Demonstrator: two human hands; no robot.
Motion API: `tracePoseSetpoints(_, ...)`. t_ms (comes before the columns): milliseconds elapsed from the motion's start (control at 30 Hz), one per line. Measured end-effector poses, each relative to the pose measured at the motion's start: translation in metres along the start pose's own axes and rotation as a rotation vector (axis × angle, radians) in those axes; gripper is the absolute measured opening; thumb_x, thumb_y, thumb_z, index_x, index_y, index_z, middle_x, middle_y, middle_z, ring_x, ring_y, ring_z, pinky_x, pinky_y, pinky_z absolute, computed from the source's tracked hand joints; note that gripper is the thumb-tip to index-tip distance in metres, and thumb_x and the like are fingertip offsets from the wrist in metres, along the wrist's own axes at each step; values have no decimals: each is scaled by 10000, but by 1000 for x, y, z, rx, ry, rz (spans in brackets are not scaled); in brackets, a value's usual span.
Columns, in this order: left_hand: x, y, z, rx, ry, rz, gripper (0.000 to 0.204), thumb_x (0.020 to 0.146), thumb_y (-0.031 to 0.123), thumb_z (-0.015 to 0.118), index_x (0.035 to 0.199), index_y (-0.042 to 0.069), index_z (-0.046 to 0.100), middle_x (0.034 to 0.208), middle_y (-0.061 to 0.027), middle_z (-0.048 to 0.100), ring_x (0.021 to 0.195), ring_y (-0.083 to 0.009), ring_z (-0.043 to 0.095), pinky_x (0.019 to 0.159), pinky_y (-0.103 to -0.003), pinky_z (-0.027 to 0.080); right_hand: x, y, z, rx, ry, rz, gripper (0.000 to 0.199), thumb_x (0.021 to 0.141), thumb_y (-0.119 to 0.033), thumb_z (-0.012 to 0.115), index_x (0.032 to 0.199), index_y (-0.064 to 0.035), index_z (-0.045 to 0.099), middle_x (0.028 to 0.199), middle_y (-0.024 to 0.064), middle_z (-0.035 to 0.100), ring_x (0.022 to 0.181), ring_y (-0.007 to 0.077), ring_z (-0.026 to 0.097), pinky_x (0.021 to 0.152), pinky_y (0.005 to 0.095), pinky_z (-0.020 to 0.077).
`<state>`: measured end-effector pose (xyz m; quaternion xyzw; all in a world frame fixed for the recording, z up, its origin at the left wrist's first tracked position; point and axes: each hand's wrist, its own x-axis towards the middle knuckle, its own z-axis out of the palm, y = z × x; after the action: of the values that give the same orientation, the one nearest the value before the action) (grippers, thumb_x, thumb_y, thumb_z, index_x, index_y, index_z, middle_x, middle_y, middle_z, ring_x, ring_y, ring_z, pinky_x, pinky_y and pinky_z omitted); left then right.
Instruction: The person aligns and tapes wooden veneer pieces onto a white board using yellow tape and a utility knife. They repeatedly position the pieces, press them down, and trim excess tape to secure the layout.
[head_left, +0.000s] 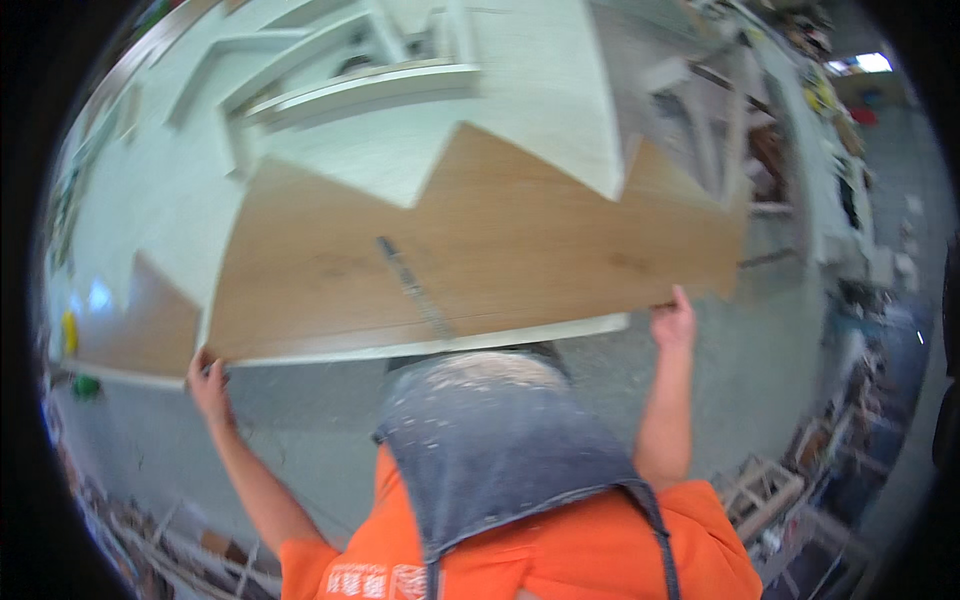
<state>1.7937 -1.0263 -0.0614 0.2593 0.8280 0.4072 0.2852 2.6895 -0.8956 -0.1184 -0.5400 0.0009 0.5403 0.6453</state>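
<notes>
A long brown wood-grain panel [500,230] with a zigzag far edge lies across the pale worktable [540,75], its right part past the table's edge. My left hand [210,385] is closed on the panel's near left corner. On the right, my right hand [675,322] grips the near edge, fingertips at the rim and palm below. Slanting across the panel is a thin dark strip [405,272], too blurred to name. A second brown panel [140,320] with a peaked edge lies just left of my left hand.
White frame pieces [350,90] stand on the table's far side. Beyond the right table edge are more white frames [700,120]. A yellow object [70,332] and a green one [87,386] sit at the left edge. Slatted wooden frames [765,495] stand behind me.
</notes>
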Motion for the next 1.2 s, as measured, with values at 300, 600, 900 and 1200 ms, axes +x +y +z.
tracePoseSetpoints(300, 20, -9, 0, 444, 133, 237, 498, 997, 200, 636, 1441, -13, 562, 1369, -161, 613, 1154, -282, 611, 960, -392, 506, -53, 4, 46, -439, 478, -305, 443, 978, -289, 717, 1298, -11, 588, 1269, 148, 626, 1151, 269, 617, 1011, 452, 499)
tracePoseSetpoints(600, -96, 146, 205, 748, 59, 862, 519, 987, 190, 647, 1432, -43, 520, 1496, -263, 505, 1427, -427, 435, 1202, -522, 334, -135, 100, 221, -1616, -240, -1105, 544, 943, -340, 696, 1389, -57, 569, 1496, 199, 473, 1437, 404, 394, 1180, 576, 307)
tracePoseSetpoints(900, -141, 164, 274, 761, -66, 795, 633, 988, 285, 593, 1509, -31, 422, 1593, -275, 392, 1519, -467, 295, 1240, -604, 197, -138, 161, 268, -1860, -511, -1162, 661, 942, -394, 690, 1483, -72, 488, 1583, 196, 392, 1524, 405, 289, 1221, 628, 225)
tracePoseSetpoints(1200, -11, 84, 137, 918, 304, 454, 703, 1059, 438, 501, 1581, -7, 348, 1676, -237, 291, 1572, -421, 208, 1255, -627, 124, -139, 158, 263, -1917, -521, -1124, 646, 964, -349, 653, 1512, -66, 459, 1618, 195, 362, 1542, 397, 260, 1245, 597, 188)
